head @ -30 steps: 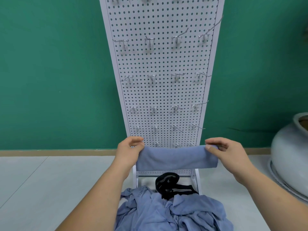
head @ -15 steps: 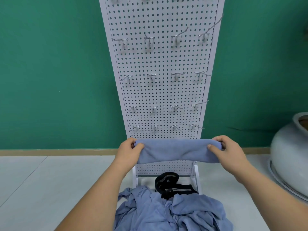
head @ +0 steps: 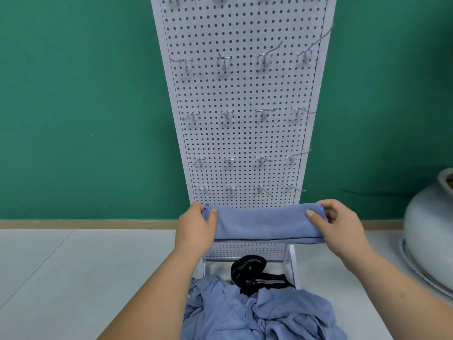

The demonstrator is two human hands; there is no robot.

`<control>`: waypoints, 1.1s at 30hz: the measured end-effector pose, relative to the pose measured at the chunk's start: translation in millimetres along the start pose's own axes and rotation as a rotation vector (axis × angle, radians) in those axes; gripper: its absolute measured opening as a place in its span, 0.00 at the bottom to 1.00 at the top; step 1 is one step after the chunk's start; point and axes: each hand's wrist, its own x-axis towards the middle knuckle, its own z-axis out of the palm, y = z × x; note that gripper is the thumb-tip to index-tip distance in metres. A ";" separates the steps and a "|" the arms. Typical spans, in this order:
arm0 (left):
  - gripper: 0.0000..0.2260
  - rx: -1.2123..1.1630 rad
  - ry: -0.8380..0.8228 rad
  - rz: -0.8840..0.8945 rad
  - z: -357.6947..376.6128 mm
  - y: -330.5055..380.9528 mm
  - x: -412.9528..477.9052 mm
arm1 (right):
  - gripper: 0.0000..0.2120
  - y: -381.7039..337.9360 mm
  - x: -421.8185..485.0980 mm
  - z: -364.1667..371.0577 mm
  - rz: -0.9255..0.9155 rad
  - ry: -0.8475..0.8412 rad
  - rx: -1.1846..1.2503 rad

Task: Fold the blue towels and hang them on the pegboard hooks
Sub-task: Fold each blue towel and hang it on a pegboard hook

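Folded blue towel — lower centre, long axis left-right | left hand pinched its left end, right hand its right end | lowest visible hooks of pegboard lay just above its top edge — both hands equally near | unfolded towels heaped bottom centre.

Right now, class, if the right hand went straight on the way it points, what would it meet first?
Past the folded blue towel it pinches, the right hand would probably meet the pegboard low down; depth is unclear.
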 end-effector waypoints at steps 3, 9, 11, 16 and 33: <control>0.12 -0.129 0.036 -0.007 3.0 15.4 -8.5 | 0.06 -7.8 -3.7 13.4 -0.034 0.019 -0.061; 0.10 -0.352 -0.065 0.018 14.1 46.9 -27.3 | 0.10 -31.0 -24.4 44.2 -0.083 0.009 0.002; 0.11 -0.445 -0.150 -0.003 19.9 51.5 -31.2 | 0.12 -40.0 -34.7 52.5 -0.089 -0.045 0.058; 0.13 -0.707 -0.280 -0.085 14.7 63.3 -43.2 | 0.17 -57.5 -54.1 62.7 -0.063 -0.214 0.195; 0.17 -0.792 -0.113 0.151 -121.4 87.6 -48.6 | 0.20 -205.0 -97.4 76.8 -0.296 -0.249 0.307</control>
